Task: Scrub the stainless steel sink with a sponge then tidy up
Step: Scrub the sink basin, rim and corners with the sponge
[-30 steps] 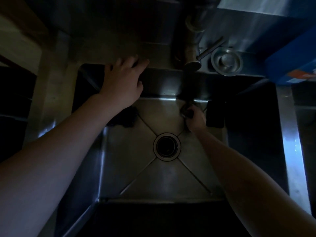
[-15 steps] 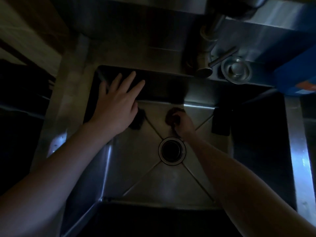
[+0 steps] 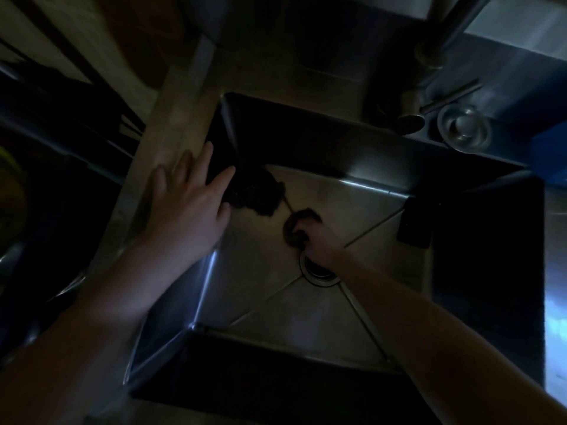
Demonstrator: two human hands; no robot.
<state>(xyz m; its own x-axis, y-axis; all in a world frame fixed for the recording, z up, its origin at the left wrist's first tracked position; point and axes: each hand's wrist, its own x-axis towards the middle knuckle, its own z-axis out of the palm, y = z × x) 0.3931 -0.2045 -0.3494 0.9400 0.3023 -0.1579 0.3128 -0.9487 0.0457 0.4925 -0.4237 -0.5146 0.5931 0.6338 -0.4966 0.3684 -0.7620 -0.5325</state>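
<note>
right hand [image 3: 316,237] grip: sponge [image 3: 296,223] | on sink [image 3: 260,271] floor

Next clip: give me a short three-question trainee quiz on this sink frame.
1. Which hand grips the sponge?
2. True or false: the left hand is open, fingers straight, over the left rim of the sink.
3. The sponge is: A) on the rim; B) on the sink floor near the drain; C) in the left hand.

Key: 1. right hand; 2. true; 3. B.
</note>
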